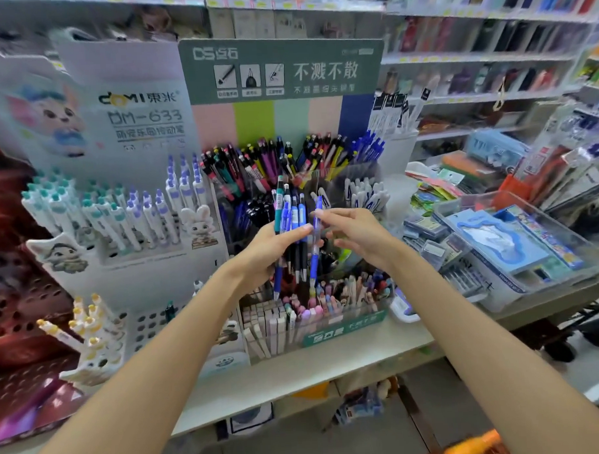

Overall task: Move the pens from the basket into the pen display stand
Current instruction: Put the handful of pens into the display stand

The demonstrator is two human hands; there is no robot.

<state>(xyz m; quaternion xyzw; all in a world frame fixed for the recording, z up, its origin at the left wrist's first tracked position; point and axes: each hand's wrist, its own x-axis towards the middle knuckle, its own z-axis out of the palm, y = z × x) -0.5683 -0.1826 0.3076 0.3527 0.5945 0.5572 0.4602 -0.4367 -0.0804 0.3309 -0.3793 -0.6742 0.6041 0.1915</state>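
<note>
A person stood at a stationery shop's desk (329, 355), both bare arms reaching toward the pen display stand (286, 179) with its green header card and pastel-striped back panel. The left hand (271, 248) had its grip clamped round a bunch of pens (291, 227), blue, black and teal, held upright with their tips pointing down, just in front of the stand's crowded compartments. The right hand (356, 233) pinched a single blue pen (316, 239) near its upper end between thumb and fingertips, the pen hanging upright just beside the bunch and apart from it. Behind both hands the stand's far compartments were packed with pens of mixed colours leaning this way and that, and its near tray held rows of pastel erasers (314, 307). To the left stood a white display (128, 212) filled with teal- and purple-capped pens and decorated with cartoon rabbit figures. To the right lay a clear plastic bin (516, 239) of packaged stationery. An orange basket (475, 446) showed only as a corner at the near right edge, well apart from the hands; its contents could not be seen.
</note>
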